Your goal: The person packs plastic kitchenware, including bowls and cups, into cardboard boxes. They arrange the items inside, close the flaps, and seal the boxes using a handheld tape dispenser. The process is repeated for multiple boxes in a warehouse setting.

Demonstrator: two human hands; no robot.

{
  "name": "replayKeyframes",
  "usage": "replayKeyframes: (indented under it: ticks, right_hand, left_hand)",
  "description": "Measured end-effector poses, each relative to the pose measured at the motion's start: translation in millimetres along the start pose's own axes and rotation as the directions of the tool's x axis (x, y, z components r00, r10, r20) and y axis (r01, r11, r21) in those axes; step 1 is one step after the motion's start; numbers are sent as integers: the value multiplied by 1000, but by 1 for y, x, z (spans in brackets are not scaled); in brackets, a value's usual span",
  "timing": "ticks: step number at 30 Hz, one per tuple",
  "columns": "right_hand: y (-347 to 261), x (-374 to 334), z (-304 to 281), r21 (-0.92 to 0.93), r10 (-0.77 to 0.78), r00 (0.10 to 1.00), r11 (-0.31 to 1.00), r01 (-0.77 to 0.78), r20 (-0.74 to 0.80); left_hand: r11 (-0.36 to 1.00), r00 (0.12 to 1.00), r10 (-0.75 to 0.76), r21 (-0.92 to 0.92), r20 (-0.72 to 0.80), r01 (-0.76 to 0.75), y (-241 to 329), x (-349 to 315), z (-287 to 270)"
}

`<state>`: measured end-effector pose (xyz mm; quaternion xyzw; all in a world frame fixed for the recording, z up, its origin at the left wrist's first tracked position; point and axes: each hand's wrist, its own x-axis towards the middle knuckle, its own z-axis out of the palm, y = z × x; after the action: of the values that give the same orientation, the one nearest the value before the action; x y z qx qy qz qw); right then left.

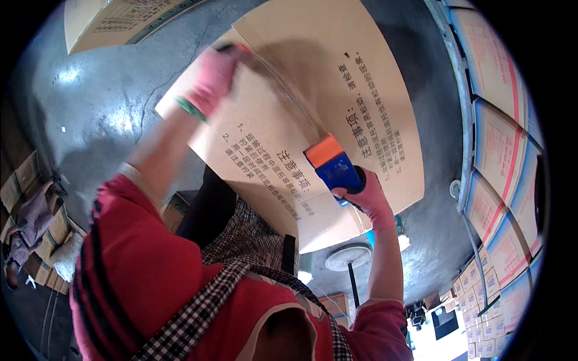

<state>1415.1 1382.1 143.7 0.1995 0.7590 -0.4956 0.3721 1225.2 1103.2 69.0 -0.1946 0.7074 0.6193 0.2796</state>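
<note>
A large brown cardboard box [385, 78] with dark printing lies before me, its two top flaps meeting at a slanting seam. Clear tape [292, 96] runs along that seam from the far end toward a blue and orange tape dispenser [334, 168]. My right hand [373, 201], in a pink glove with dark fingers, is closed around the dispenser, whose orange end rests at the seam. At the far left end of the seam is my left hand [218, 72], in a pink glove with a green cuff. Motion blurs its fingers, so their grip is unclear.
Another cardboard box [114, 24] stands at the far left on the grey floor [90, 102]. Stacked cartons [494, 144] line the right side behind a metal rail [463, 114]. A round base with a pole [348, 257] is near my right arm. Another person [30, 222] is at the left.
</note>
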Motion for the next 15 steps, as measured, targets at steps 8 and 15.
replayKeyframes:
  ticks: [8, 15]
  right_hand:
    - [-77, 72, 25, -128, -38, 999, 991, 34, -26]
    - [-84, 76, 23, -168, 36, 999, 985, -39, -23]
  left_hand:
    - [858, 994, 55, 514, -98, 4, -46, 181, -78]
    - [375, 971, 49, 905, -233, 199, -40, 169, -40]
